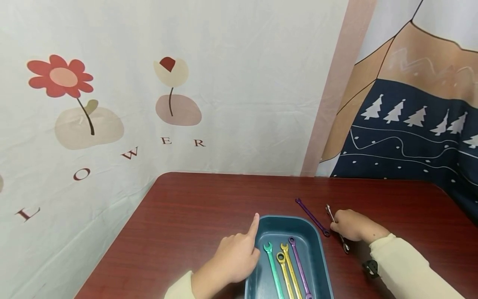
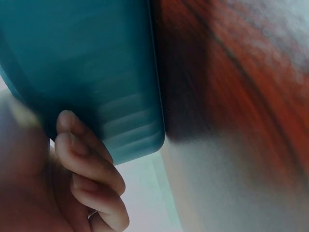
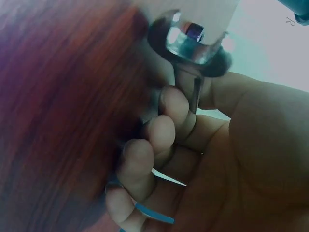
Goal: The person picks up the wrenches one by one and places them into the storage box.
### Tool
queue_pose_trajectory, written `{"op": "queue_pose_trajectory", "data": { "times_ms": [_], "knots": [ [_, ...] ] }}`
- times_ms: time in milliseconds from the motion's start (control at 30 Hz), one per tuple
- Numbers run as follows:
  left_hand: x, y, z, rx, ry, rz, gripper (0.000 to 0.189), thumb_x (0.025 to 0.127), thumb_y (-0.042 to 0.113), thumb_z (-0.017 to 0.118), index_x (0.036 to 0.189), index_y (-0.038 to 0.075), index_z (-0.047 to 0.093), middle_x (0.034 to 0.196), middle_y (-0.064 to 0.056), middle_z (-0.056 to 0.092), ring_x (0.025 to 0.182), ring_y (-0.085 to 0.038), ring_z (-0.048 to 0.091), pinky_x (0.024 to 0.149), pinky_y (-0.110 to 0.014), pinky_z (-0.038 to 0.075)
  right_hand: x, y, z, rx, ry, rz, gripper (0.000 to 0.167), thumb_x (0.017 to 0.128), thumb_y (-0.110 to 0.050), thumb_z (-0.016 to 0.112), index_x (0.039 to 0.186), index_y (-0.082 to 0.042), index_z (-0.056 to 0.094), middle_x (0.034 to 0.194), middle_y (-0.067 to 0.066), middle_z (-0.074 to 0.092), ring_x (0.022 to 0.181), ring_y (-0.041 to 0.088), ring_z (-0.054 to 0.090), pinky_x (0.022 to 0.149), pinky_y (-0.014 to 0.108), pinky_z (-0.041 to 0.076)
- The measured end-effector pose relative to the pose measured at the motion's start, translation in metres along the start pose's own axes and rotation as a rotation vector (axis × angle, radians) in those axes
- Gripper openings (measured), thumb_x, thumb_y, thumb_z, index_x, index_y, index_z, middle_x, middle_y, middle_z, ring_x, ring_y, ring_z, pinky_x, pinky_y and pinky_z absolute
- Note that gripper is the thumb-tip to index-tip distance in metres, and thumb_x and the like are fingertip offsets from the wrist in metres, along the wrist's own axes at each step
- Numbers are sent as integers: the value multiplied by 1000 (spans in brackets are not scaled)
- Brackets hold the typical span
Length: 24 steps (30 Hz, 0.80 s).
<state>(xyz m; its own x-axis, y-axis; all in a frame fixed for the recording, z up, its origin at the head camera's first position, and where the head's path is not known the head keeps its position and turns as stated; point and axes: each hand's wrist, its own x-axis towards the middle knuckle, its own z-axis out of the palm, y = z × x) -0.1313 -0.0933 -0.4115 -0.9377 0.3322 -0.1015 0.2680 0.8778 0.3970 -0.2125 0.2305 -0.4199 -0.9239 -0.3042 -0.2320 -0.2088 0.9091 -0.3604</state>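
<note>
My right hand (image 1: 352,225) pinches the middle of a silver wrench (image 1: 345,248) over the table, right of the tray. In the right wrist view, the wrench's shiny open end (image 3: 193,48) sticks out past the curled fingers (image 3: 161,133). My left hand (image 1: 237,253) holds the left wall of a blue-green tray (image 1: 289,219). Its index finger points out past the rim, while the other fingers (image 2: 91,159) curl against the outer wall in the left wrist view. A purple wrench (image 1: 311,216) lies on the table between the tray and the right hand.
Inside the tray lie a green wrench (image 1: 273,265), two yellow wrenches (image 1: 291,265) and a purple wrench (image 1: 300,265). The reddish-brown table (image 1: 209,195) meets a printed curtain (image 1: 242,83) at its back edge.
</note>
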Motion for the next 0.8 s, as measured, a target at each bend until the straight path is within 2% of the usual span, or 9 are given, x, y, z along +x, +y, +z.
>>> {"op": "queue_pose_trajectory", "data": {
  "times_ms": [333, 800],
  "knots": [
    [-1, 1, 0, 1, 14, 10, 81, 94, 24, 53, 163, 16, 10, 46, 7, 42, 39, -11, 32, 41, -30, 26, -3, -1, 1, -10, 30, 26, 28, 93, -15, 59, 65, -11, 60, 55, 2, 50, 52, 14, 47, 50, 30, 37],
    [-2, 1, 0, -5, 10, 7, 80, 95, 25, 52, 163, 16, 10, 46, 7, 42, 39, -11, 32, 41, -29, 25, -8, -8, 1, 5, 122, 2, 35, 93, -19, 57, 58, -14, 57, 50, -1, 47, 50, 13, 46, 49, 31, 37]
  ]
}}
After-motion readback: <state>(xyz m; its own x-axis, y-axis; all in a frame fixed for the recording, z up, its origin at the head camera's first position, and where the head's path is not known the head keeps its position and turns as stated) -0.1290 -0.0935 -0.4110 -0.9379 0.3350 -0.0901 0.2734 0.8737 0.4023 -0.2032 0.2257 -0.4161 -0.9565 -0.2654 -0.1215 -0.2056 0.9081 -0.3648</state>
